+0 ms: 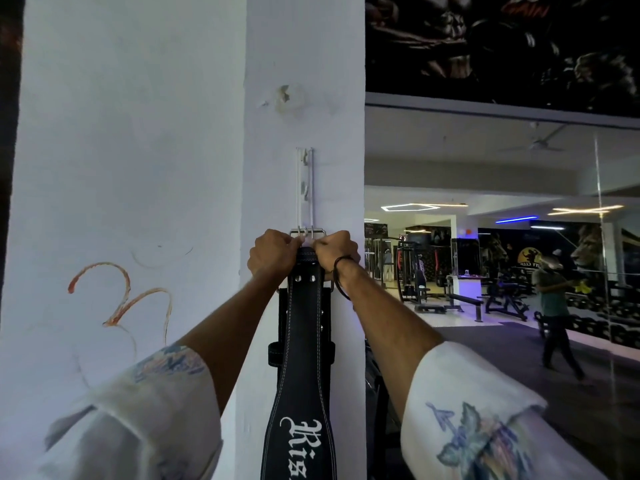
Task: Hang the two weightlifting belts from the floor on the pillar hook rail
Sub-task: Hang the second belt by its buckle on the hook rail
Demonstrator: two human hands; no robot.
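Note:
A black leather weightlifting belt (304, 341) with white lettering hangs down the front of the white pillar (270, 133). Its metal buckle (307, 232) sits at the lower end of the white vertical hook rail (304, 183). My left hand (273, 253) grips the belt's top end from the left, and my right hand (335, 251) grips it from the right. Behind this belt, a second black belt (282, 313) shows at both edges, hanging against the pillar. Whether the buckle is caught on a hook is hidden by my fingers.
The pillar's side wall (121, 168) carries an orange scribble. To the right a large mirror (502, 237) reflects gym machines, benches and a standing person (554, 306). A dark mural fills the upper right.

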